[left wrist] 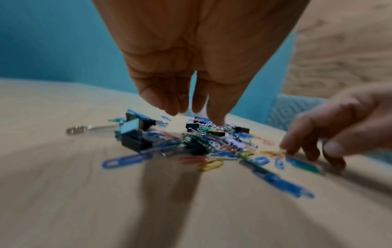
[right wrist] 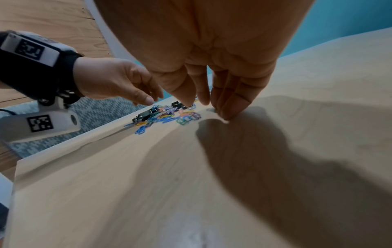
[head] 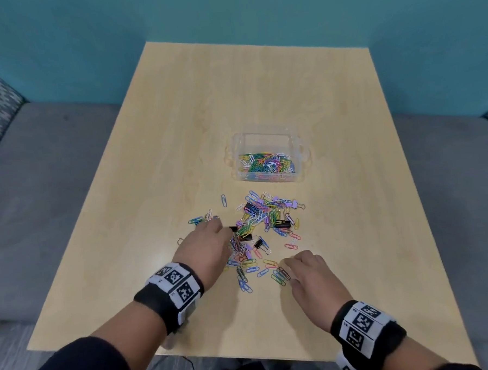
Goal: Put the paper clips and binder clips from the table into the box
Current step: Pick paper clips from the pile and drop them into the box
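A clear plastic box (head: 266,134) stands on the wooden table (head: 232,86), with coloured paper clips (head: 267,163) in its bottom. In front of it lies a loose pile of paper clips (head: 263,220) mixed with black binder clips (head: 281,224) and purple binder clips (head: 294,203). My left hand (head: 225,234) reaches into the pile's left side with its fingers (left wrist: 218,117) pointing down onto the clips, holding nothing that I can see. My right hand (head: 288,270) rests its straight fingertips (right wrist: 224,114) on the table at the pile's near right edge, beside several clips (head: 280,276).
A lone blue paper clip (head: 224,200) and a small cluster (head: 199,220) lie left of the pile. A silver wire loop (head: 180,241) sits by my left hand. Grey seating (head: 53,180) and a teal wall (head: 228,13) surround the table; its front edge (head: 246,357) is near my wrists.
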The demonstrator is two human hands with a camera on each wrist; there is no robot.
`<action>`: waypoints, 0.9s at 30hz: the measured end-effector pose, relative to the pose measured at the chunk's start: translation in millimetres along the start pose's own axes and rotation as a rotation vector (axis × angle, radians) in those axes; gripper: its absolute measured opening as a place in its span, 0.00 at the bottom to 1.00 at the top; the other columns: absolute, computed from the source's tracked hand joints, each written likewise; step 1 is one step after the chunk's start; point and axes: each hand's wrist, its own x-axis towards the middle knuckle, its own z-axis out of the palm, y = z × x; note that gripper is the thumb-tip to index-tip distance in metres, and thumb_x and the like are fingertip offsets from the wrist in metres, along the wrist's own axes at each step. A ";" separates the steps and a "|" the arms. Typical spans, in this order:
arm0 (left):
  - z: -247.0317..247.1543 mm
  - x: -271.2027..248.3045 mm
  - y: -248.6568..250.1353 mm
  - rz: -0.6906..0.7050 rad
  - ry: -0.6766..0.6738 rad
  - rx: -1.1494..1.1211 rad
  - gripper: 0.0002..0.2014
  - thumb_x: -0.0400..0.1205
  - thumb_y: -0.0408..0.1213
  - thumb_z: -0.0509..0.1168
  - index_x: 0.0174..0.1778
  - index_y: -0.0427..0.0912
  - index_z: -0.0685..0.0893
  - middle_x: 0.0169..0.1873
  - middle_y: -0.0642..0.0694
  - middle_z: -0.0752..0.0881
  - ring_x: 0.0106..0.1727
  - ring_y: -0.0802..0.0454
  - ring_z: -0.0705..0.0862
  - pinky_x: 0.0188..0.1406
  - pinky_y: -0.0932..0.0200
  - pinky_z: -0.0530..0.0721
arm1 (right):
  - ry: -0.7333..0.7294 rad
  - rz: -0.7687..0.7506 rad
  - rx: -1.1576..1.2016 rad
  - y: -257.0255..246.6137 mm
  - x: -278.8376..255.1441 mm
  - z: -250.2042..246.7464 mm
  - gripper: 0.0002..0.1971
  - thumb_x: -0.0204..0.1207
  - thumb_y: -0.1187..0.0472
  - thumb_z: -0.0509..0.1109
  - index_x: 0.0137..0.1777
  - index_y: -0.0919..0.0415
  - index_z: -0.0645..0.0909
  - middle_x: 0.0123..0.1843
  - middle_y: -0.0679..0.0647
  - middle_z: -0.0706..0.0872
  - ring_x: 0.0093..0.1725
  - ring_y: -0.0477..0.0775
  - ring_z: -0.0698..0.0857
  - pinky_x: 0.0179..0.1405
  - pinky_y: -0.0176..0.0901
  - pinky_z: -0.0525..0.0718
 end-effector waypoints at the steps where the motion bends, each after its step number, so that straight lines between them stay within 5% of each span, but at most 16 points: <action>1: 2.4 -2.1 1.2 -0.096 0.030 -0.061 0.12 0.74 0.42 0.69 0.47 0.46 0.75 0.45 0.47 0.75 0.45 0.45 0.75 0.36 0.52 0.75 | 0.005 -0.001 -0.002 0.8 0.1 -0.2 0.19 0.75 0.66 0.61 0.66 0.53 0.77 0.59 0.50 0.76 0.56 0.56 0.72 0.56 0.43 0.74; 3: 10.3 -6.4 0.1 -0.185 0.005 -0.040 0.15 0.74 0.46 0.70 0.49 0.45 0.73 0.48 0.47 0.74 0.46 0.46 0.73 0.39 0.53 0.72 | 0.007 -0.002 -0.003 1.8 0.6 -0.4 0.19 0.75 0.66 0.61 0.65 0.53 0.77 0.59 0.51 0.76 0.55 0.57 0.73 0.56 0.45 0.74; 8: 6.9 -16.0 -16.9 -0.153 0.003 0.025 0.17 0.68 0.43 0.76 0.47 0.44 0.78 0.44 0.45 0.79 0.42 0.43 0.77 0.35 0.52 0.76 | -0.010 -0.003 0.000 2.8 2.5 -2.6 0.19 0.76 0.64 0.61 0.66 0.53 0.76 0.59 0.51 0.76 0.57 0.57 0.73 0.58 0.46 0.74; 12: 5.2 -18.9 -3.6 -0.055 0.034 0.063 0.14 0.65 0.28 0.72 0.44 0.42 0.80 0.41 0.44 0.78 0.38 0.43 0.77 0.29 0.54 0.77 | -0.019 0.004 -0.004 3.6 2.1 -3.2 0.19 0.76 0.64 0.61 0.67 0.53 0.76 0.60 0.51 0.75 0.58 0.57 0.74 0.59 0.45 0.75; 16: 17.0 -12.3 21.0 -0.023 -0.013 0.093 0.22 0.67 0.24 0.61 0.58 0.39 0.78 0.50 0.42 0.78 0.49 0.41 0.77 0.44 0.49 0.80 | -0.029 0.011 -0.001 2.6 2.9 -4.1 0.20 0.77 0.63 0.61 0.68 0.53 0.75 0.60 0.51 0.75 0.59 0.57 0.74 0.59 0.45 0.75; 20: 19.1 -19.0 33.9 0.029 -0.107 0.205 0.17 0.62 0.29 0.65 0.48 0.41 0.82 0.41 0.43 0.81 0.40 0.42 0.79 0.37 0.50 0.80 | -0.029 0.014 -0.006 3.9 2.9 -3.7 0.19 0.76 0.63 0.62 0.68 0.53 0.76 0.60 0.51 0.75 0.58 0.58 0.75 0.58 0.47 0.77; 24: 29.0 -34.9 43.9 0.032 -0.121 0.160 0.25 0.62 0.29 0.68 0.58 0.38 0.81 0.50 0.40 0.82 0.44 0.42 0.80 0.41 0.49 0.85 | 0.023 0.022 -0.022 6.5 2.6 -5.2 0.21 0.75 0.64 0.64 0.69 0.56 0.75 0.61 0.52 0.76 0.57 0.58 0.74 0.58 0.47 0.78; 27: 38.3 -33.3 44.2 0.003 -0.071 0.149 0.32 0.69 0.30 0.64 0.73 0.34 0.70 0.69 0.35 0.73 0.59 0.37 0.77 0.56 0.44 0.82 | 0.050 -0.019 -0.146 8.9 11.6 -7.4 0.25 0.70 0.67 0.65 0.69 0.59 0.75 0.65 0.54 0.77 0.57 0.61 0.75 0.57 0.50 0.80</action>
